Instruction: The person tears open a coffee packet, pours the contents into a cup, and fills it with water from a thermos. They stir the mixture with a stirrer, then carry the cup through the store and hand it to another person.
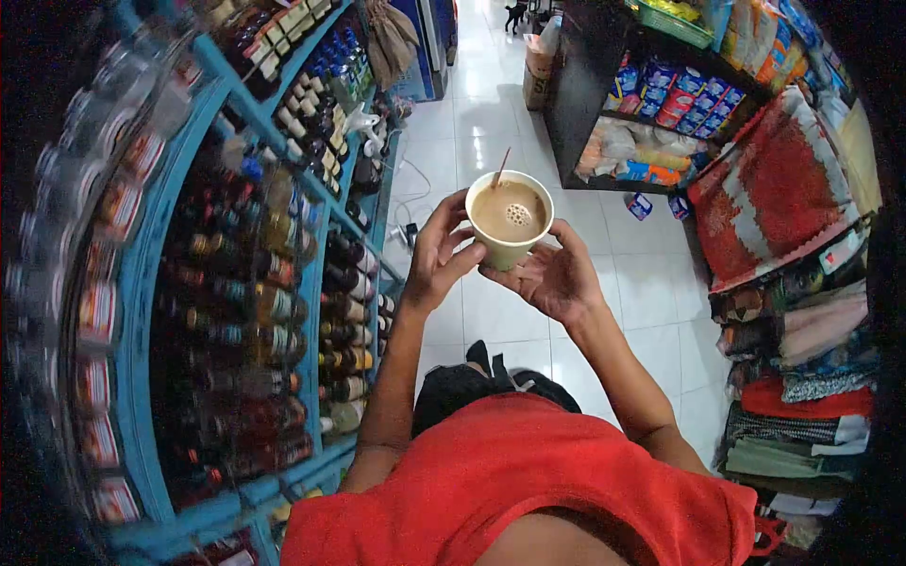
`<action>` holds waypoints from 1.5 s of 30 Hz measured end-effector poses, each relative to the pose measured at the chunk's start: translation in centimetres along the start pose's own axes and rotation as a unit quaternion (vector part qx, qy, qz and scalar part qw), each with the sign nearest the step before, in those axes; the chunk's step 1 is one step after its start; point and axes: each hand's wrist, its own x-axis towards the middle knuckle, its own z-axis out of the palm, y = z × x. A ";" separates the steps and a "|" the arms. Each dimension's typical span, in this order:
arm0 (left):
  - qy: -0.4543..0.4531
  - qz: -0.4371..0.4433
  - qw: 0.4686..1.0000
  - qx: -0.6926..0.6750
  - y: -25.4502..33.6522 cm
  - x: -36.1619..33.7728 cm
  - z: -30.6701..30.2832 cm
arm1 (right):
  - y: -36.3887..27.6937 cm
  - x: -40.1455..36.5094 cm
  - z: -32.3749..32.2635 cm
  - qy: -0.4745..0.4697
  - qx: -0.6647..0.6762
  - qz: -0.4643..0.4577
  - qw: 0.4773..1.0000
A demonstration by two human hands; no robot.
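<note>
A pale paper cup (507,253) of milky brown coffee (500,203) is held out in front of my chest, above the tiled floor. Bubbles cluster on the drink's surface, and a thin brown stirrer (501,167) leans against the far rim. My left hand (442,247) grips the cup's left side, its thumb pressed near the front. From the right and below, my right hand (555,278) supports the cup, fingers curled under its base. Part of the left fingers is hidden behind the cup.
Blue shelves (316,236) packed with bottles (269,302) line my left. On the right are a dark shelf (578,94) with packaged goods, a red-and-grey cloth (769,189) and stacked folded fabrics (802,406). Two small packets (641,206) lie on the white tiles (477,123). Farther off stands a cardboard box (539,71).
</note>
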 end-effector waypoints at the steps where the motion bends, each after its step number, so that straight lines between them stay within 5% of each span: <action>1: -0.002 -0.007 1.000 -0.005 -0.4 2.2 -0.5 | -1.4 1.4 0.2 0.002 0.002 -0.005 1.000; 24: 0.029 0.037 0.999 -0.001 -16.6 48.8 -11.2 | -35.1 40.3 3.3 -0.001 -0.033 0.052 0.998; 45: -0.017 -0.004 1.000 0.025 -31.5 93.9 -30.1 | -61.8 82.2 9.2 -0.039 0.007 0.011 0.999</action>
